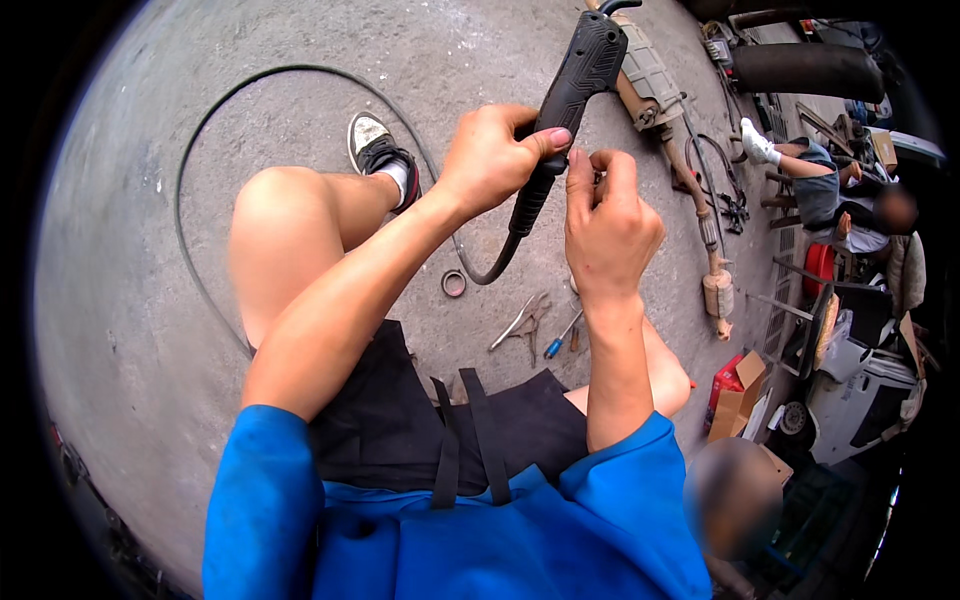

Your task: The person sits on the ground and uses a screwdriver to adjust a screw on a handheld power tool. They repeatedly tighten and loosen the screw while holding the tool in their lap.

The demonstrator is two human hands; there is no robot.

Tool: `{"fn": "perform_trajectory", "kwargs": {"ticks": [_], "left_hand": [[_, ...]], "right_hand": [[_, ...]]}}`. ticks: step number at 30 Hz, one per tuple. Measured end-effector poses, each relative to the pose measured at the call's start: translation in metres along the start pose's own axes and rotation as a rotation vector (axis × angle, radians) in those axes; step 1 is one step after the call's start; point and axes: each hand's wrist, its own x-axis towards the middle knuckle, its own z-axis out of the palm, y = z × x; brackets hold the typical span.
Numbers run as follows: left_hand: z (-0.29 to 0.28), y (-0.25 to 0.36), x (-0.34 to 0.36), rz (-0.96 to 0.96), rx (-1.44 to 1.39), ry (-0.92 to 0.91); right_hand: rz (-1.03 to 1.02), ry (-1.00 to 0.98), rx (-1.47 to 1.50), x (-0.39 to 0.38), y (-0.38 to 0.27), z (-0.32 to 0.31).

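A black welding torch with a ribbed grip and a bent neck stands tilted in front of me. My left hand is closed around its handle, with the thumb laid across the side. My right hand is just to the right of the handle, thumb and fingers curled together in a pinch. Whatever lies between those fingertips, if anything, is hidden. From the torch's lower end a dark cable loops over the concrete to the left. Below the hands lie locking pliers and a blue-handled screwdriver.
A small ring-shaped piece lies on the concrete floor. To the right stretches an exhaust pipe with a muffler. Beyond it another person sits near boxes and scattered parts. A second person's head is close at my right.
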Motion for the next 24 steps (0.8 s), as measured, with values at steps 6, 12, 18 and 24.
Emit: {"fn": "perform_trajectory", "kwargs": {"ticks": [6, 12, 18, 24], "left_hand": [[0.005, 0.007, -0.001, 0.004, 0.076, 0.067], [0.009, 0.017, -0.006, 0.009, 0.100, 0.077], [0.017, 0.013, -0.010, 0.166, 0.202, 0.130], [0.019, 0.015, -0.009, 0.164, 0.171, 0.140]], "right_hand": [[-0.165, 0.052, 0.071, -0.003, 0.003, 0.003], [-0.124, -0.025, 0.068, -0.002, -0.001, -0.012], [0.160, -0.141, -0.073, 0.003, -0.006, -0.022], [0.063, -0.038, -0.012, 0.002, -0.004, -0.026]]}}
